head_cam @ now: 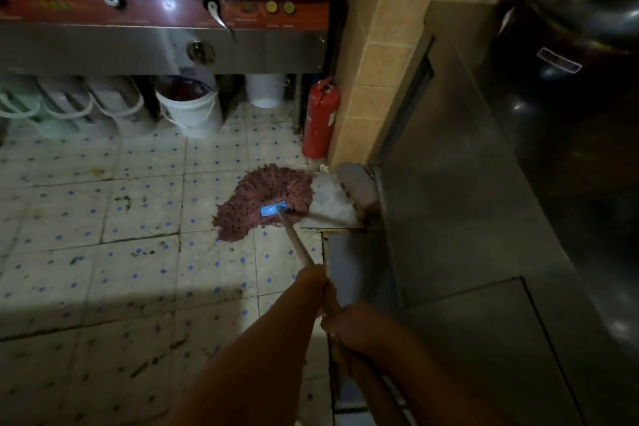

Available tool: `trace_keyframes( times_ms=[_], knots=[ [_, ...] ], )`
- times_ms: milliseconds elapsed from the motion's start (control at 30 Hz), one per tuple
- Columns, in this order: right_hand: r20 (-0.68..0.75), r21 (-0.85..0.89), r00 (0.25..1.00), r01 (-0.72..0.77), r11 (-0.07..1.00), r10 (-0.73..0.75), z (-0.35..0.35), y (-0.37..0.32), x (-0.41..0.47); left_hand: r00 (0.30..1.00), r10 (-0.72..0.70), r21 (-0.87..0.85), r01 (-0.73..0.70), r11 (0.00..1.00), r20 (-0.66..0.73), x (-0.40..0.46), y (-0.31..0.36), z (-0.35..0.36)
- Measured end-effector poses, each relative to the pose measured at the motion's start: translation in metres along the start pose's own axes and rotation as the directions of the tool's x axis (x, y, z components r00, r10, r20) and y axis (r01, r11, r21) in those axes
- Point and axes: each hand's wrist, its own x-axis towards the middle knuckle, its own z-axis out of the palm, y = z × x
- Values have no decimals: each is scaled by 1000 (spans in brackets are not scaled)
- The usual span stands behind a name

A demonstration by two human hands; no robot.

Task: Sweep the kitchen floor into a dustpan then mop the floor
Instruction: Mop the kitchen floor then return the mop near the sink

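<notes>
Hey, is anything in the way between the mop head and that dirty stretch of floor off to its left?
Nothing visible. The mop head lies flat on the tiled floor, and the tiles to its left hold only stains. The white bucket and red fire extinguisher stand farther back, by the steel counter.

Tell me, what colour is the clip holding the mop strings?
Bright blue: the clip joins the reddish-brown mop head to its handle, seen from the head camera.

Mop head (pixel 266 201) on floor (pixel 103 218), extinguisher (pixel 320 119) behind, buckets (pixel 190 111) behind-left.
</notes>
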Motion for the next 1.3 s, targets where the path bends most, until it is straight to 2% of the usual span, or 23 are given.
trace_keyframes(
  times_ms=[67,167,267,333,433,500,667,767,867,1000,1200,1300],
  knots=[
    [21,-32,999,41,999,-41,15,-4,-5,999,8,-89,-12,996,-37,1,-5,-15],
    [71,-39,997,45,998,-42,40,-13,-14,997,51,-101,-57,993,-66,-1,-10,-50],
    [140,-83,989,56,995,-44,76,-25,-23,997,26,-167,-38,985,-74,-7,-14,-96],
    [187,-143,981,74,987,-47,103,-31,-30,996,28,-170,-43,984,-89,-12,-20,-129],
    [259,-128,966,50,991,-15,141,-39,-48,994,54,-166,-69,984,-95,-17,-34,-180],
    [287,-198,958,72,978,-12,169,-44,-62,990,85,-150,-102,983,-116,-25,-44,-217],
    [313,-310,949,140,940,-38,219,-50,-78,974,38,-146,-72,987,-225,-36,-61,-279],
    [345,-346,937,179,921,-53,239,-51,-84,979,28,-195,-68,979,-200,-31,-73,-305],
    [336,-365,941,173,915,-44,242,-51,-81,975,-1,-246,-56,968,-224,-26,-74,-308],
    [254,-374,967,126,919,-30,227,-59,-64,972,-36,-218,-16,976,-232,-17,-60,-290],
    [221,-374,973,144,916,-63,185,-91,-36,958,-63,-264,-13,965,-278,-5,-12,-253],
    [198,-355,978,134,925,-66,153,-104,-23,965,-52,-292,-27,956,-259,1,15,-221]
  ],
)
